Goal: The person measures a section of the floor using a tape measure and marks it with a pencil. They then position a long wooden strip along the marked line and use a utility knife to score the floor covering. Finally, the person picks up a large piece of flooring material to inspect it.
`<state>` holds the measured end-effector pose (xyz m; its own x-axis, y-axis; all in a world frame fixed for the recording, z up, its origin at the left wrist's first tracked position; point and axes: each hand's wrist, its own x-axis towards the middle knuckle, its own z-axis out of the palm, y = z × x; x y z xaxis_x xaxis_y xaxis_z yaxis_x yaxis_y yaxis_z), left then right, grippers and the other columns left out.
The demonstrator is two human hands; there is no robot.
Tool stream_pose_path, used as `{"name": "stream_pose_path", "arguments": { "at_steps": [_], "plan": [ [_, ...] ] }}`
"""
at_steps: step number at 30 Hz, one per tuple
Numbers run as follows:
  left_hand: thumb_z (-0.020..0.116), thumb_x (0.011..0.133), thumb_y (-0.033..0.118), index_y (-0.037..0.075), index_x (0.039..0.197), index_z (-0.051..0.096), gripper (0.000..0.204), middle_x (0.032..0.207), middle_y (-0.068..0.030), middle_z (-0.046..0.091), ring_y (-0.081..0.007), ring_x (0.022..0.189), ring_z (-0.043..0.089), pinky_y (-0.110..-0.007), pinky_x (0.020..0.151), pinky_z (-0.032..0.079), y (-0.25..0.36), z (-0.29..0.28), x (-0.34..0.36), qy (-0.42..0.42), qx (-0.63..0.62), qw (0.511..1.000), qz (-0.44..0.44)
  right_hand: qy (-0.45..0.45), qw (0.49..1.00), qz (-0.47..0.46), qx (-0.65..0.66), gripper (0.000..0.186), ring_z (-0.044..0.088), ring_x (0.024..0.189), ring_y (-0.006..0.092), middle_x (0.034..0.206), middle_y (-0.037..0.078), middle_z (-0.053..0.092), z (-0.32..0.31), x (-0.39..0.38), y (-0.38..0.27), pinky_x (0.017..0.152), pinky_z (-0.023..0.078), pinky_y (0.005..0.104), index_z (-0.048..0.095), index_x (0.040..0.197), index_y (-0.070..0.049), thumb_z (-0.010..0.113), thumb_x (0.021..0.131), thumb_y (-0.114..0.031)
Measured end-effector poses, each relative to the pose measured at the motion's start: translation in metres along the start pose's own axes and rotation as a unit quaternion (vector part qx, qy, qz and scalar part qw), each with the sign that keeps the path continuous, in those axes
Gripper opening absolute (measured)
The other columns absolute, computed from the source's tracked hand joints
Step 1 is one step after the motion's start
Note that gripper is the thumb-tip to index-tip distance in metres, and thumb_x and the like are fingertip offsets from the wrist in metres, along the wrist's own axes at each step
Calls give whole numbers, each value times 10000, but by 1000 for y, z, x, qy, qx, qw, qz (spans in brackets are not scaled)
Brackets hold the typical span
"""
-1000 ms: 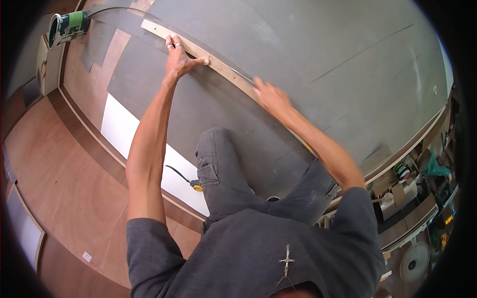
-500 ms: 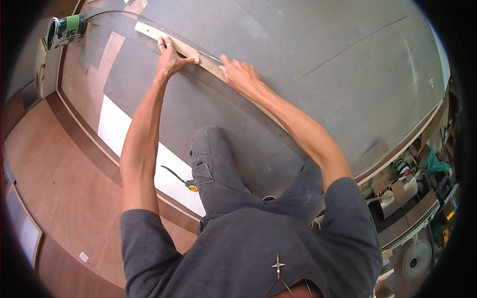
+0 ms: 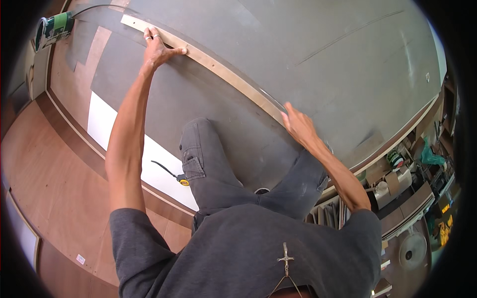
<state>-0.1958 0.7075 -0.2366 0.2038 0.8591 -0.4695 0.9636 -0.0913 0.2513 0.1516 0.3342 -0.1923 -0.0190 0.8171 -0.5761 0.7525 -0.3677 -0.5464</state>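
A long pale wooden strip (image 3: 228, 75) lies diagonally across a grey sheet-covered surface (image 3: 357, 49). My left hand (image 3: 160, 52) is open on its upper-left part, thumb and fingers spread against it. My right hand (image 3: 297, 121) is closed at the strip's lower-right part, slightly blurred, on something I cannot make out. A thin shiny line shows along the edge just above that hand. A dark thin band arches from beside a green can (image 3: 53, 31) toward the strip's far end. My knees are on the sheet below the strip.
A white panel (image 3: 164, 179) at lower left bears a yellow-and-black round item (image 3: 183, 181) with a dark strap. Plywood panels (image 3: 59, 174) and wooden edging run along the left. Cluttered shelves with a small can (image 3: 395, 159), green plastic (image 3: 431, 155) and stacked boards line the lower right.
My right hand moved up-left along the strip toward my left hand, then back down-right past where it began. The view has shifted slightly; my left hand stays on the strip.
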Motion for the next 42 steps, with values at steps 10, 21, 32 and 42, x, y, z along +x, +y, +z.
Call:
{"name": "stream_pose_path", "arguments": {
  "at_steps": [10, 21, 32, 42],
  "plan": [
    [994, 447, 622, -169, 1571, 11, 1690, 1664, -338, -19, -439, 1530, 261, -434, 1213, 397, -10, 6, 5, 32, -2, 999, 22, 44, 990, -130, 21, 224, 701, 905, 451, 915, 237, 708, 11, 223, -165, 776, 536, 570, 478, 1184, -69, 493, 1074, -263],
    [964, 468, 679, -181, 1565, 7, 1691, 1654, -357, -13, -457, 1540, 185, -431, 1235, 341, -9, 6, 3, 15, -25, 999, 22, 12, 999, -5, -45, 219, 684, 767, 464, 887, 216, 687, 15, 2, 6, 634, 531, 560, 484, 1199, -110, 538, 1065, -274],
    [944, 444, 726, -196, 1557, 15, 1719, 1653, -358, -10, -462, 1555, 162, -442, 1240, 333, -6, 4, 8, 2, -26, 999, 24, 57, 990, -130, -9, 231, 706, 835, 446, 863, 208, 711, 20, 235, -156, 713, 556, 549, 496, 1229, -90, 502, 1064, -252],
    [977, 469, 660, -192, 1560, 10, 1688, 1652, -365, -33, -450, 1547, 206, -430, 1240, 336, -9, 2, 5, -14, -34, 999, 7, 202, 978, 51, 7, 331, 688, 956, 437, 1027, 211, 697, -7, 54, -4, 806, 532, 549, 555, 1278, -98, 588, 1041, -327]
  ]
}}
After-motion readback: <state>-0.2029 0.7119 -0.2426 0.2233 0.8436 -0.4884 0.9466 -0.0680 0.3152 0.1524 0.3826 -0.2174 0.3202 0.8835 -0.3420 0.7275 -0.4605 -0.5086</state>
